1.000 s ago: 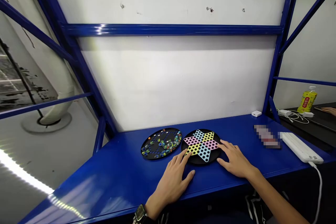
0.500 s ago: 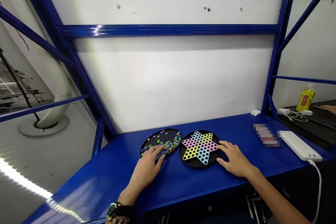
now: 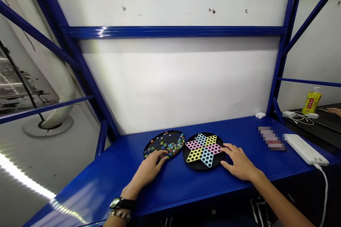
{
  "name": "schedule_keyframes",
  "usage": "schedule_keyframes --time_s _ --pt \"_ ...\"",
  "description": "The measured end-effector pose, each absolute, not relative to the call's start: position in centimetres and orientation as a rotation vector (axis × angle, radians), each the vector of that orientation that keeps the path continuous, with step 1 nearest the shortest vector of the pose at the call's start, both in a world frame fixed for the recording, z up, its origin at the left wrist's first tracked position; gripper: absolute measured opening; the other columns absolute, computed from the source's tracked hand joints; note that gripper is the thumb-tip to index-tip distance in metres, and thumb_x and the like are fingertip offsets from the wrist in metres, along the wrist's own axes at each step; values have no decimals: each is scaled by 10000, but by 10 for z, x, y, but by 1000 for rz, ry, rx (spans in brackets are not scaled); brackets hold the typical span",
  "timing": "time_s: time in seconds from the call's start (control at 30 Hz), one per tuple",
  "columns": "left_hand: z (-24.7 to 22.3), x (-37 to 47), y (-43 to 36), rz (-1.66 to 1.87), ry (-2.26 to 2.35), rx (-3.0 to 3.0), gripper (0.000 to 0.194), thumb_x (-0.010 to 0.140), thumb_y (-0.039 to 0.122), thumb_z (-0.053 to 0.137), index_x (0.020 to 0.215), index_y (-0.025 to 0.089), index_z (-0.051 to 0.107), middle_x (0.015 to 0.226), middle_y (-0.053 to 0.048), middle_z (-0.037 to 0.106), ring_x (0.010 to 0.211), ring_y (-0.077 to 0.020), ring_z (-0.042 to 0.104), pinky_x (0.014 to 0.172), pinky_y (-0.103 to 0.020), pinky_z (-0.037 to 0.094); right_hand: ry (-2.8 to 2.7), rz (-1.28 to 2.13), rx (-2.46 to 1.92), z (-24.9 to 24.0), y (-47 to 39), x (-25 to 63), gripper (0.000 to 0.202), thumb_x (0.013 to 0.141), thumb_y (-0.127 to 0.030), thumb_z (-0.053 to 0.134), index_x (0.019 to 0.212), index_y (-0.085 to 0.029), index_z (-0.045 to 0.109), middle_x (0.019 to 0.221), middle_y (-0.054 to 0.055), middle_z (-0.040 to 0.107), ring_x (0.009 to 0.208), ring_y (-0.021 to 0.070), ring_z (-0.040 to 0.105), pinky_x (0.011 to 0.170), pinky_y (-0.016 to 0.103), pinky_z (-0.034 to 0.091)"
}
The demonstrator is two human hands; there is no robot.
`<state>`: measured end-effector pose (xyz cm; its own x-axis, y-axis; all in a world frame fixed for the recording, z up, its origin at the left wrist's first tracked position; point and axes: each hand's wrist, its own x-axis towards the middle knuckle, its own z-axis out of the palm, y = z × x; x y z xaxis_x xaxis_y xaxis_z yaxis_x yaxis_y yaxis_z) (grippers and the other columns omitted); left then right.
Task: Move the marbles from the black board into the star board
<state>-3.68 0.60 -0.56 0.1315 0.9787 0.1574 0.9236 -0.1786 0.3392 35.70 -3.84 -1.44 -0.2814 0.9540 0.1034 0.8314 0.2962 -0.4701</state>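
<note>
Glass marbles (image 3: 174, 147) in several colours lie in a round black tray (image 3: 160, 142) on the left of the blue shelf. My left hand (image 3: 151, 166) is at the tray's near edge, its index finger and thumb curled together on a marble at the rim; the fingers partly hide it. To the right sits a round black Chinese checkers board (image 3: 190, 164) with a pink, yellow and blue star full of holes. My right hand (image 3: 238, 162) rests at this board's right rim, fingers and thumb apart, fingertips touching the edge.
On the right of the blue shelf (image 3: 170, 193) lie a pixelated flat object (image 3: 271, 138), a white power bank (image 3: 306, 150) with a cable, and a small white case (image 3: 260, 115). Beyond, a yellow bottle (image 3: 311, 101) and another person's hand (image 3: 335, 111) are on a dark table.
My left fingers, stretched over the marbles before, have drawn back toward the near rim and curled in to a pinch. My right hand stays at the board. The view has shifted slightly.
</note>
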Motion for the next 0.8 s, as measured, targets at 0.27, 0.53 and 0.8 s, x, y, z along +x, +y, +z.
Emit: schedule_keyframes --time_s 0.27,0.53,0.8 --pt "0 -35 16 374 2001 2168 338 917 336 404 1064 240 693 964 -59 748 896 -242 704 772 -316 495 -2204 461 -1597 -15 -38 357 542 960 -539 472 1440 -295 530 1584 59 409 1444 326 395 1207 527 284" --pt "8 -32 17 409 2113 2135 348 878 343 462 1022 223 754 955 -81 772 910 -272 715 754 -327 504 -2205 460 -1590 -15 -38 357 544 958 -546 478 1445 -309 523 1587 57 407 1441 329 400 1200 527 298" --pt "35 -10 4 663 1942 2065 415 860 497 479 1017 200 723 749 -22 717 727 -219 664 702 -305 483 -2198 469 -1589 -14 -39 357 552 960 -544 473 1442 -282 531 1581 67 413 1436 335 403 1203 534 289"
